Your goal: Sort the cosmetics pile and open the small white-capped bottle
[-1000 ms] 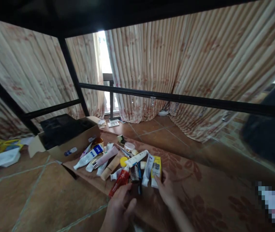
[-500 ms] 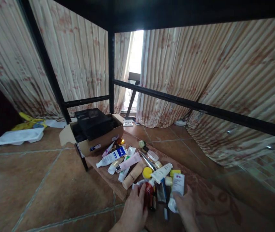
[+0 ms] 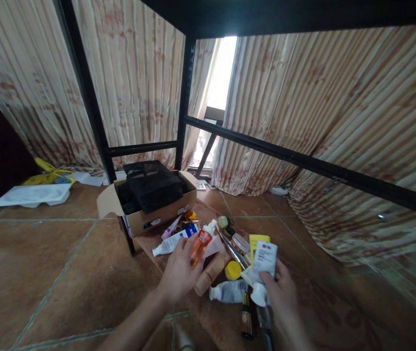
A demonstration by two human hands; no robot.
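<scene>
left hand [image 3: 178, 273] grasping glossy orange bottle [image 3: 199, 243] (white cap); right hand [image 3: 279, 292] gripping soft white tube [image 3: 262, 265]

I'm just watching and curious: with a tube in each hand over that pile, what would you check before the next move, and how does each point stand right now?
1. Left hand has a firm grip on the orange tube: ok, fingers wrap it.
2. Right hand holds the white tube: ok, cap end down.
3. Both tubes lifted off the pile: ok.
4. Caps closed: cannot tell.
5. Box within reach and open: ok, though a black organizer fills much of it.
6. Loose items on the mat kept from rolling, such as the yellow lid: cannot tell.
</scene>
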